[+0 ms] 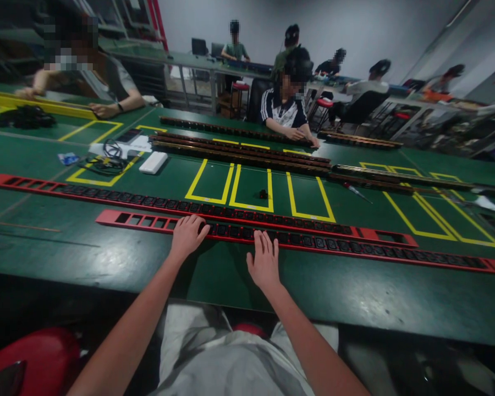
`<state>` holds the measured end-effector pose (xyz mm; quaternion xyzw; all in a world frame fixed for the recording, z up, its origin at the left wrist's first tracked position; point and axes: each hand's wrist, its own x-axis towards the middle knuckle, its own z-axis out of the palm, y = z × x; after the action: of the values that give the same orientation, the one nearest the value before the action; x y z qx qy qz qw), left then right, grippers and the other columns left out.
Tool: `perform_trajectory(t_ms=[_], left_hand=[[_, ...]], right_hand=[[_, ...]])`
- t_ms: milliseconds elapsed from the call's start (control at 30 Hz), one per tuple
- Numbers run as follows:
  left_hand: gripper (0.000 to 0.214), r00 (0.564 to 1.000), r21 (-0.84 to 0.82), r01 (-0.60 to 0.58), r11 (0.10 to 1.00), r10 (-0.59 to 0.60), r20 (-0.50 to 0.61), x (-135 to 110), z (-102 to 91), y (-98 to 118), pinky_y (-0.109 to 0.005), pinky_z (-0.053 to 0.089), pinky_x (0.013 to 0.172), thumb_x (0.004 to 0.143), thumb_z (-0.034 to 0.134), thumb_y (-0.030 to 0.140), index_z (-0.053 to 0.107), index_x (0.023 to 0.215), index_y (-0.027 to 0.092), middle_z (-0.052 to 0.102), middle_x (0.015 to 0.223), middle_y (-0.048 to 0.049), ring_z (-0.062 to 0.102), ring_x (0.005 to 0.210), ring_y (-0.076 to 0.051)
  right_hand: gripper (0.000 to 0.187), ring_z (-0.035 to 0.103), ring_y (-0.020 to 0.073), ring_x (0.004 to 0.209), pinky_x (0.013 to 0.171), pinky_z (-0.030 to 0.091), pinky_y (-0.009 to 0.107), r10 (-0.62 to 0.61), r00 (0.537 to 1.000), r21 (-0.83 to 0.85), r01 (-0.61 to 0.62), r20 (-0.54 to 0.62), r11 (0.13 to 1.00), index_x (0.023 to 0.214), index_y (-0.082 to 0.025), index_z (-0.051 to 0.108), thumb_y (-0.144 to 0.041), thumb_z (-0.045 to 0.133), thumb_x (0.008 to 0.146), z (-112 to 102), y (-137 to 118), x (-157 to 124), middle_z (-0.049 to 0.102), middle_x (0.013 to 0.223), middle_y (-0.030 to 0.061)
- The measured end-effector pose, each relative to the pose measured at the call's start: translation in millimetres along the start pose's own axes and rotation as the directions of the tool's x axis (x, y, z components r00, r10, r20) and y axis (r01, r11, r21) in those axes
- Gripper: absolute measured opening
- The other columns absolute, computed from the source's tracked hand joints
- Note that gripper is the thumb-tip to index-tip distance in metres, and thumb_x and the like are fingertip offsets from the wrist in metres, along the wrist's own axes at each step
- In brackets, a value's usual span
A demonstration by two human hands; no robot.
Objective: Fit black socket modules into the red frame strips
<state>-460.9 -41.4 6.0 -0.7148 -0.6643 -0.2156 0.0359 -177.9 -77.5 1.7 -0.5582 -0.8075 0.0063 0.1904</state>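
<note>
My left hand (188, 237) lies over the near red power strip (107, 218), fingers stretched across it and thumb apart. Farther right along this strip, my right hand (265, 262) rests with its fingertips on the black sockets (307, 241); its fingers are spread. Neither hand is closed round anything I can see. Square holes without sockets (147, 221) show in the strip to the left of my left hand. Just beyond lies a second red power strip (45, 184), roughly parallel, also with black sockets and some open holes at its left end.
Past the strips are a small black part (263, 194), a screwdriver (358, 192), a white box (153, 163) and coiled cables (111, 159). Long dark strips (239, 154) lie across the green table (214, 280). Co-workers sit opposite, one with a yellow strip (45, 102).
</note>
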Motion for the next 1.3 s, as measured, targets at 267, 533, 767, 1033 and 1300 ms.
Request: perform_trajectory(t_ms=[267, 533, 767, 1033, 1300], left_hand=[[0.033, 1.0, 0.005, -0.008, 1.0, 0.008, 0.0, -0.5, 0.2, -0.9, -0.044, 0.04, 0.098, 0.101, 0.043, 0.046, 0.066, 0.103, 0.022, 0.069, 0.104, -0.0093, 0.06, 0.102, -0.029], [0.033, 1.0, 0.033, -0.016, 0.999, 0.016, -0.006, -0.6, 0.8, -1.1, -0.044, 0.04, 0.098, 0.102, 0.043, 0.047, 0.065, 0.103, 0.022, 0.069, 0.103, -0.0081, 0.06, 0.102, -0.028], [0.031, 1.0, 0.036, -0.016, 0.999, 0.016, -0.008, -0.2, 1.0, -1.3, -0.043, 0.041, 0.096, 0.101, 0.045, 0.046, 0.065, 0.103, 0.022, 0.069, 0.102, -0.0077, 0.061, 0.1, -0.028], [0.032, 1.0, 0.05, -0.009, 0.999, 0.01, -0.006, -0.8, 3.4, -3.8, -0.044, 0.041, 0.096, 0.101, 0.045, 0.047, 0.065, 0.103, 0.022, 0.069, 0.103, -0.0081, 0.06, 0.1, -0.028], [0.032, 1.0, 0.047, -0.01, 0.999, 0.011, -0.015, -0.6, 2.6, -3.6, -0.043, 0.041, 0.096, 0.101, 0.045, 0.047, 0.064, 0.102, 0.022, 0.069, 0.102, -0.0078, 0.06, 0.099, -0.028]], right_hand=[[0.064, 0.028, 0.0264, 0.153, 0.128, 0.013, 0.056, 0.006, 1.0, -0.001, -0.006, 0.013, 1.0, 0.159, -0.014, 0.031, -0.023, 0.046, 0.097, -4.3, -2.1, 0.1, 0.041, 0.16, 0.013], [0.061, 0.028, 0.0267, 0.153, 0.128, 0.012, 0.056, 0.001, 1.0, 0.013, -0.001, 0.017, 1.0, 0.156, -0.015, 0.039, -0.022, 0.048, 0.096, -3.5, -1.3, 0.1, 0.04, 0.161, 0.0117], [0.056, 0.027, 0.0276, 0.153, 0.128, 0.01, 0.057, -0.014, 1.0, 0.011, 0.014, 0.026, 1.0, 0.152, -0.016, 0.045, -0.021, 0.047, 0.096, -3.9, -1.3, 0.0, 0.038, 0.162, 0.0106], [0.057, 0.025, 0.0269, 0.154, 0.128, 0.011, 0.057, -0.008, 0.999, 0.011, 0.007, 0.044, 1.0, 0.153, -0.019, 0.043, -0.022, 0.048, 0.097, -4.9, -1.1, -0.1, 0.037, 0.163, 0.0097], [0.058, 0.026, 0.0263, 0.154, 0.128, 0.011, 0.056, -0.003, 0.999, 0.009, 0.003, 0.043, 1.0, 0.154, -0.016, 0.042, -0.023, 0.048, 0.097, -4.6, -1.6, 0.2, 0.038, 0.162, 0.0108]])
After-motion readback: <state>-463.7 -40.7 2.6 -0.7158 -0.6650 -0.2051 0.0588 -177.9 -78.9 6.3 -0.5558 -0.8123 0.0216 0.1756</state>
